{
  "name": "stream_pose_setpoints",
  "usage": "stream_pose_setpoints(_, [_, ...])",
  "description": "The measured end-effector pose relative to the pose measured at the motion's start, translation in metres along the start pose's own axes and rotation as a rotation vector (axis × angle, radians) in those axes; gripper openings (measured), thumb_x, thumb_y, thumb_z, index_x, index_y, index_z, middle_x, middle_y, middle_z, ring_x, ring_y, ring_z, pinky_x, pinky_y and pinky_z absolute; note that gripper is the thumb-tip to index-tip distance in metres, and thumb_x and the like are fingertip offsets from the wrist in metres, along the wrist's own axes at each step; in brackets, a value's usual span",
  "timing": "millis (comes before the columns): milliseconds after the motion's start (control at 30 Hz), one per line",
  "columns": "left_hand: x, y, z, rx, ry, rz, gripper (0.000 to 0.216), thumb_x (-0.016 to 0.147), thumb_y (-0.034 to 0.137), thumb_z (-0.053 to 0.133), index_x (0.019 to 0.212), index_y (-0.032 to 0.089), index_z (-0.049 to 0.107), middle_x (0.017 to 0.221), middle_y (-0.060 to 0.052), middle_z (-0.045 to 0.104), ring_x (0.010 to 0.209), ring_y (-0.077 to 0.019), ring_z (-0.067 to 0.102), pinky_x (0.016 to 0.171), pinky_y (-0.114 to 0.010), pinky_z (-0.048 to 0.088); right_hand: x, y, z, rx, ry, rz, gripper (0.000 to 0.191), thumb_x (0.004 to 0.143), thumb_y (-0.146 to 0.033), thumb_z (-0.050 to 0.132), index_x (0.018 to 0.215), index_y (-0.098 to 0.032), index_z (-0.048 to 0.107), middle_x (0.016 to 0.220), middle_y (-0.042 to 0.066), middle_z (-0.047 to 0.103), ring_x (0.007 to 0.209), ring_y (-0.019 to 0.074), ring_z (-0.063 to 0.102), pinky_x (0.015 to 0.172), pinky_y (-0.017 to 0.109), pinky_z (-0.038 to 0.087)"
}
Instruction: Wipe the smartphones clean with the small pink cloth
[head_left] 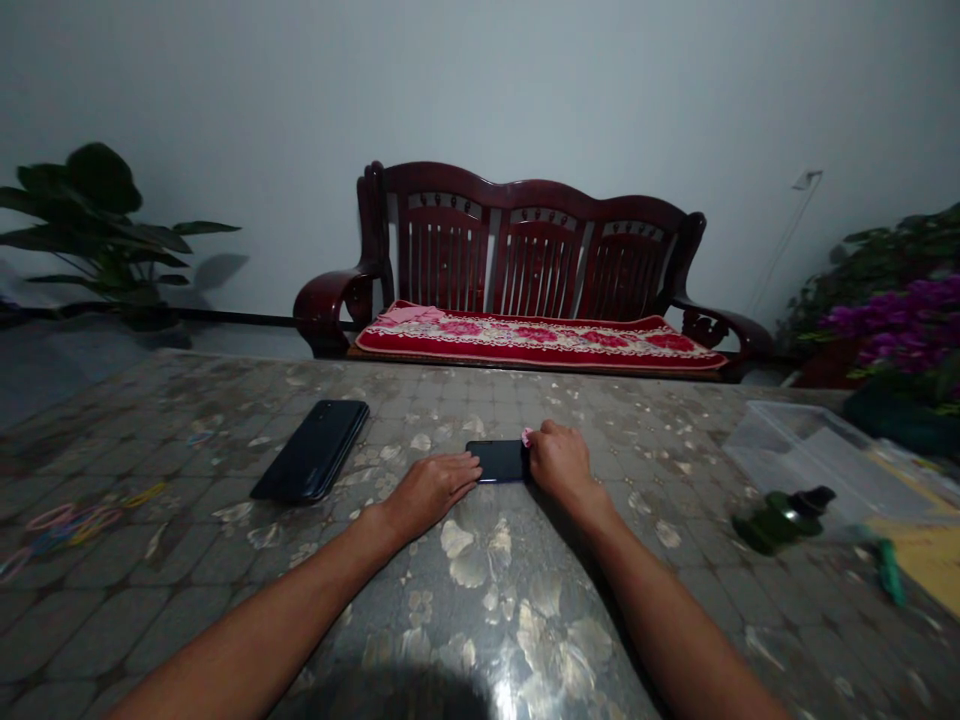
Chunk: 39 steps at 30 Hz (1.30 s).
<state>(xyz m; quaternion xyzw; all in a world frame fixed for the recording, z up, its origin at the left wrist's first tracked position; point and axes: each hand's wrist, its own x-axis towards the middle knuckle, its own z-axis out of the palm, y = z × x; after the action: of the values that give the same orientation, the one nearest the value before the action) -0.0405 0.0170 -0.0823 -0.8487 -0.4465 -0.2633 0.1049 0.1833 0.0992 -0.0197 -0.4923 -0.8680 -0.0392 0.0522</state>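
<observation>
A small dark phone (499, 461) lies flat on the patterned table (480, 600) between my two hands. My left hand (431, 488) lies flat with fingers stretched out, fingertips touching the phone's left end. My right hand (559, 458) is closed at the phone's right end, pinching a small pink thing (526, 436) against it; I cannot make out what it is. A second, larger dark phone (313, 449) lies to the left, apart from both hands.
A green bottle with a black cap (780, 514) lies on its side at the right, beside a clear plastic box (810, 450). Coloured rubber bands (67, 522) lie at the left. A wooden bench with a red cushion (525, 280) stands behind the table, plants either side.
</observation>
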Motion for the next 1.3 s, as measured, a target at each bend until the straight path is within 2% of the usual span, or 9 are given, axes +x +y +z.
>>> stream_pose_setpoints(233, [0.000,-0.001,0.001,-0.003,-0.008,-0.007,0.021,0.098,0.018,0.056,0.109,0.019,0.074,0.108,-0.005,0.078,0.106,-0.0207,0.073,0.095,-0.033,0.059,-0.009,-0.028,0.002,0.086,0.013,-0.232,0.031,0.099,-0.022,0.046,0.119,-0.022,0.070,0.107,0.011,0.067,0.099,0.0226,0.060,0.081,0.033,0.034])
stream_pose_setpoints(300, [0.000,-0.001,0.001,-0.006,-0.007,-0.013,0.020,0.098,0.018,0.057,0.109,0.019,0.074,0.108,-0.005,0.078,0.106,-0.0212,0.073,0.095,-0.034,0.059,-0.009,-0.023,0.002,0.095,0.019,-0.216,0.031,0.100,-0.023,0.046,0.118,-0.023,0.071,0.105,0.011,0.068,0.097,0.0221,0.060,0.079,0.033,0.034])
stream_pose_setpoints(433, [0.001,0.000,-0.001,-0.007,-0.017,-0.010,0.020,0.098,0.018,0.057,0.107,0.020,0.074,0.112,-0.006,0.077,0.108,-0.0211,0.073,0.094,-0.033,0.060,-0.007,-0.006,0.004,0.049,0.044,-0.073,0.031,0.098,-0.021,0.047,0.112,-0.021,0.074,0.100,0.011,0.069,0.092,0.0233,0.062,0.075,0.034,0.033])
stream_pose_setpoints(533, [0.002,0.000,-0.002,-0.009,-0.022,0.009,0.019,0.097,0.016,0.057,0.105,0.019,0.074,0.110,-0.007,0.078,0.109,-0.0211,0.072,0.095,-0.033,0.059,-0.006,-0.005,0.005,0.029,0.057,-0.038,0.030,0.097,-0.019,0.047,0.109,-0.020,0.075,0.101,0.012,0.069,0.091,0.0237,0.062,0.075,0.034,0.032])
stream_pose_setpoints(800, [0.004,0.002,-0.004,-0.035,-0.029,-0.001,0.020,0.098,0.017,0.055,0.104,0.020,0.074,0.107,-0.006,0.078,0.105,-0.0193,0.073,0.092,-0.031,0.059,-0.008,-0.029,0.004,0.126,0.053,-0.263,0.027,0.098,-0.022,0.049,0.113,-0.025,0.072,0.102,0.007,0.068,0.092,0.0205,0.060,0.075,0.032,0.031])
stream_pose_setpoints(867, [0.003,0.002,-0.003,-0.034,-0.028,-0.005,0.019,0.098,0.016,0.056,0.105,0.019,0.074,0.108,-0.006,0.078,0.106,-0.0201,0.073,0.093,-0.032,0.059,-0.009,-0.028,0.003,0.130,0.047,-0.257,0.027,0.099,-0.024,0.048,0.111,-0.025,0.073,0.100,0.007,0.068,0.092,0.0202,0.060,0.075,0.032,0.031])
stream_pose_setpoints(1033, [0.002,0.001,-0.001,-0.006,-0.015,0.002,0.017,0.095,0.016,0.060,0.104,0.017,0.074,0.109,-0.009,0.077,0.106,-0.0219,0.073,0.093,-0.034,0.059,-0.006,-0.017,0.003,0.042,0.059,-0.090,0.029,0.097,-0.021,0.049,0.108,-0.021,0.075,0.099,0.011,0.069,0.093,0.0225,0.060,0.076,0.033,0.030])
stream_pose_setpoints(1100, [0.003,0.001,-0.001,-0.007,-0.016,0.000,0.016,0.095,0.015,0.061,0.103,0.018,0.075,0.108,-0.008,0.078,0.106,-0.0211,0.073,0.093,-0.033,0.059,-0.006,-0.017,0.004,0.026,0.069,-0.069,0.029,0.096,-0.020,0.049,0.109,-0.020,0.075,0.100,0.011,0.069,0.094,0.0230,0.060,0.076,0.033,0.030])
stream_pose_setpoints(1300, [0.005,0.001,-0.003,-0.026,-0.052,-0.021,0.020,0.098,0.018,0.057,0.104,0.021,0.075,0.110,-0.006,0.077,0.105,-0.0203,0.073,0.094,-0.033,0.059,-0.012,-0.028,0.004,0.107,0.051,-0.268,0.027,0.097,-0.023,0.051,0.112,-0.026,0.073,0.100,0.006,0.068,0.094,0.0198,0.059,0.076,0.032,0.031])
